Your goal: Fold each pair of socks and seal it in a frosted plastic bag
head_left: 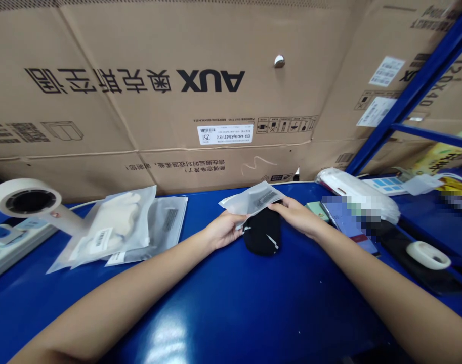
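The black sock (261, 233) lies on the blue table (223, 298), a little in front of the big cardboard box (151, 91) that stands along the table's far edge; it is folded into a dark bundle with small white marks on it, and its upper end sits at the mouth of a clear plastic bag (253, 198); the left hand (225, 230) is closed on the near left edge of the bag, thumb on top, just left of the sock; the right hand (299, 216) holds the bag's right side with fingers curled, touching the sock's upper right edge; how far the sock is inside the bag I cannot tell; left of the sock, also in front of the box, lies a pile of packed bags (120, 230), the top one holding something white; further left of the sock a tape roll (26, 198) stands on its holder; right of the sock lie a small green pad (318, 210), a white padded bag (355, 192) and, nearer the table's right edge, a smaller roll of tape (428, 254); a blue shelf frame (413, 93) rises to the right of the box.
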Action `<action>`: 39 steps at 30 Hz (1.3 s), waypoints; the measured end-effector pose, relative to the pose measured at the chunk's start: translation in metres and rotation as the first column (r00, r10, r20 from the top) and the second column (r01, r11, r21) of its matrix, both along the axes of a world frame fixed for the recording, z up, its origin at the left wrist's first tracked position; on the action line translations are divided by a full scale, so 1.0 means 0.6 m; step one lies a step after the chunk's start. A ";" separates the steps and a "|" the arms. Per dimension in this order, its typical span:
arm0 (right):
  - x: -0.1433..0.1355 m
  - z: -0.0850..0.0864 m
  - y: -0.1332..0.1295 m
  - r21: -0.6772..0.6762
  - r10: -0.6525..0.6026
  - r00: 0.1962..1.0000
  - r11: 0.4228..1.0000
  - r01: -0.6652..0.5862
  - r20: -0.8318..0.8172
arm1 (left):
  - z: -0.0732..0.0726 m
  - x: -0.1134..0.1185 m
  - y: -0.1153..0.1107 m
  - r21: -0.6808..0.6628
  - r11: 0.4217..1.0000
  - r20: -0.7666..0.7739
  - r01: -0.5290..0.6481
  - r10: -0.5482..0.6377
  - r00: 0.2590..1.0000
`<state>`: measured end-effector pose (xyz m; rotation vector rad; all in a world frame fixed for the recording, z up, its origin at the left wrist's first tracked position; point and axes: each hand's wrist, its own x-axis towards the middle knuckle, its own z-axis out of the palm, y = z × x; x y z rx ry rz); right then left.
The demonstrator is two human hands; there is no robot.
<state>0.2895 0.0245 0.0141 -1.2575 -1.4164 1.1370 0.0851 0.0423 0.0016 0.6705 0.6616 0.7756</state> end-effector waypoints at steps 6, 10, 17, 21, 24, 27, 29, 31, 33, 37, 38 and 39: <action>0.019 0.009 0.005 -0.151 0.081 0.973 0.982 -0.115 -0.215 | -0.001 -0.002 0.008 0.041 0.999 -0.015 -0.016 0.017 1.000; 0.022 0.011 0.000 -0.021 -0.055 0.995 0.998 0.057 0.084 | -0.002 -0.003 0.009 0.021 0.998 -0.003 -0.062 0.062 0.998; 0.017 0.027 -0.031 0.630 -0.449 0.739 0.776 0.043 0.503 | -0.004 -0.007 0.014 -0.031 0.998 -0.019 -0.048 0.048 0.999; 0.021 0.028 -0.034 0.456 -0.080 0.671 0.791 -0.407 0.737 | -0.002 -0.009 0.018 -0.100 0.995 0.019 -0.003 0.005 1.000; 0.016 0.014 -0.033 0.378 0.053 0.641 0.768 -0.516 0.766 | -0.001 -0.009 0.021 -0.125 0.992 0.058 -0.002 0.010 0.998; 0.003 0.001 -0.035 0.386 0.074 0.636 0.740 -0.551 0.768 | -0.001 -0.010 0.023 -0.153 0.988 0.090 -0.002 0.016 0.996; -0.006 -0.004 -0.039 0.339 0.130 0.608 0.731 -0.593 0.783 | -0.002 -0.010 0.024 -0.167 0.986 0.098 0.009 0.007 0.995; -0.013 -0.006 -0.043 0.261 0.207 0.574 0.736 -0.625 0.792 | -0.003 -0.011 0.026 -0.175 0.984 0.101 0.034 -0.016 0.995; -0.014 -0.006 -0.044 0.208 0.261 0.562 0.743 -0.636 0.785 | -0.006 -0.011 0.028 -0.173 0.983 0.112 0.054 -0.035 0.993; 0.000 -0.002 -0.041 0.174 0.281 0.546 0.750 -0.638 0.789 | -0.014 -0.014 0.032 -0.176 0.983 0.130 0.056 -0.033 0.991; 0.003 -0.002 -0.040 0.173 0.273 0.538 0.751 -0.638 0.798 | -0.016 -0.014 0.034 -0.183 0.981 0.132 0.056 -0.032 0.991; 0.005 -0.003 -0.039 0.174 0.262 0.530 0.751 -0.637 0.807 | -0.017 -0.015 0.035 -0.191 0.980 0.135 0.058 -0.032 0.990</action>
